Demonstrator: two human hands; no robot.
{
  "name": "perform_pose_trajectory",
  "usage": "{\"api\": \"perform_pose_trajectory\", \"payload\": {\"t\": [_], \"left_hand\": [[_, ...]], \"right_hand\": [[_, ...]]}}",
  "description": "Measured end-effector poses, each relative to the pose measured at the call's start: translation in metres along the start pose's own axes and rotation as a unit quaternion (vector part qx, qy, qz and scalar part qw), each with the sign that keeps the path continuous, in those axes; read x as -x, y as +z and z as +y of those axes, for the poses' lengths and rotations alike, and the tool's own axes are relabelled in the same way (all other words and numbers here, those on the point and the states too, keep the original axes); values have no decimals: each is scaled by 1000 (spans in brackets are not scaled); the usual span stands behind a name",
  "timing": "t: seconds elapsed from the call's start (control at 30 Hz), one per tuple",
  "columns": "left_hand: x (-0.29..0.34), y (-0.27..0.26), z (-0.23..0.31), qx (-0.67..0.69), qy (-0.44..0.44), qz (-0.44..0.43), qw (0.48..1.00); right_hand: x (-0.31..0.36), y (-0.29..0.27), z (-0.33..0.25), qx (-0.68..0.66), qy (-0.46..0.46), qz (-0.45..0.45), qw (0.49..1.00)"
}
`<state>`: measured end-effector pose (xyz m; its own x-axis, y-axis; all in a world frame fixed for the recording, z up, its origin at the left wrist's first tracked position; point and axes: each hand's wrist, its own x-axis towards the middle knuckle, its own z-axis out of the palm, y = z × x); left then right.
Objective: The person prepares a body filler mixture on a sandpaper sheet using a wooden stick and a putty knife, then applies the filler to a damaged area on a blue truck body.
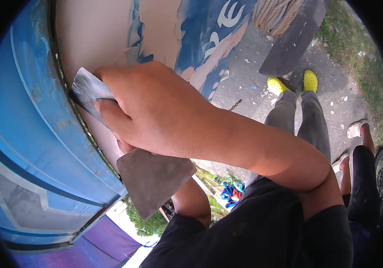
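My right hand (pixel 142 102) grips a grey flat putty scraper (pixel 89 87), thumb on one face, its edge close to the seam along a blue vehicle panel (pixel 44 102). Beneath lies a surface coated in pinkish filler (pixel 93 35), with blue paint (pixel 196 40) showing at its right side. Below my right wrist is a wide, filler-smeared mixing plate (pixel 155 178), tilted, apparently held from behind by my left hand. That hand is mostly hidden; the left forearm (pixel 191 201) runs up behind the plate.
Coiled rope (pixel 278 15) and a dark board (pixel 294 40) lie beyond my yellow clogs (pixel 309 80) on speckled concrete. Another person's leg and pale clog (pixel 356 128) are at the right, near grass (pixel 356 53). A purple sheet (pixel 97 241) hangs lower left.
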<state>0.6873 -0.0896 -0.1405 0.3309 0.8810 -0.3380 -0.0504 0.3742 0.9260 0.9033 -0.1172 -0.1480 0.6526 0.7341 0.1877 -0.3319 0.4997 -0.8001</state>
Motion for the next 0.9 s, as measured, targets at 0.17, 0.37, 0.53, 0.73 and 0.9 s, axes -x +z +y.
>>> {"api": "perform_pose_trajectory", "payload": {"t": [0.17,0.37,0.53,0.73,0.9], "left_hand": [[7,-9,-1,9,0,7,1000],[16,-22,1,13,1,13,1000],[18,-26,3,8,-3,13,1000],[22,-32,0,7,-4,14,1000],[30,-41,1,7,-1,20,1000]], "right_hand": [[10,14,6,34,-18,-18,999],[29,34,12,49,-23,-24,998],[41,40,16,11,5,-35,999],[32,33,26,8,-25,-27,999],[19,12,13,-52,58,-63,995]]}}
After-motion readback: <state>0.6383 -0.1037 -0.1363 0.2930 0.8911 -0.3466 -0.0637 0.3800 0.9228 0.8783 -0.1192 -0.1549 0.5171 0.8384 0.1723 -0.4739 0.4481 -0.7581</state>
